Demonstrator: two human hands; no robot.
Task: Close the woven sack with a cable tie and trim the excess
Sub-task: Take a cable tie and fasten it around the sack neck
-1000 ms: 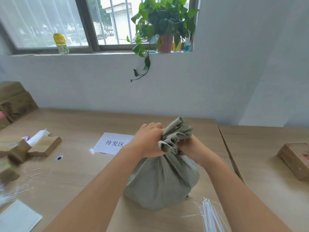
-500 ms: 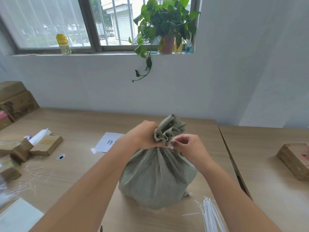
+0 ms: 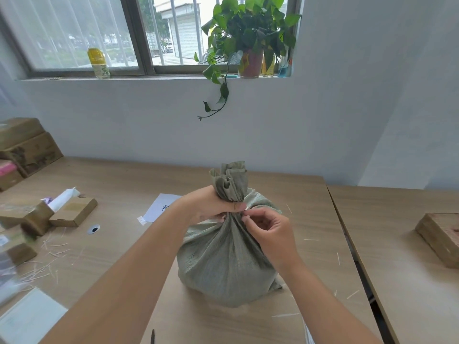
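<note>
Head view: left hand (image 3: 211,207) grips the sack (image 3: 223,256) at its gathered neck; right hand (image 3: 268,229) pinches just below.

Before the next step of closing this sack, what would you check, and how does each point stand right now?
1. Sack upright on the table: ok.
2. Neck gathered tight in the left hand: ok.
3. Right hand fingertips at the neck: ok.
4. Cable tie around the neck: cannot tell, none is clearly visible.
5. Trimming tool near: cannot tell; only a dark tip shows at the bottom edge.
</note>
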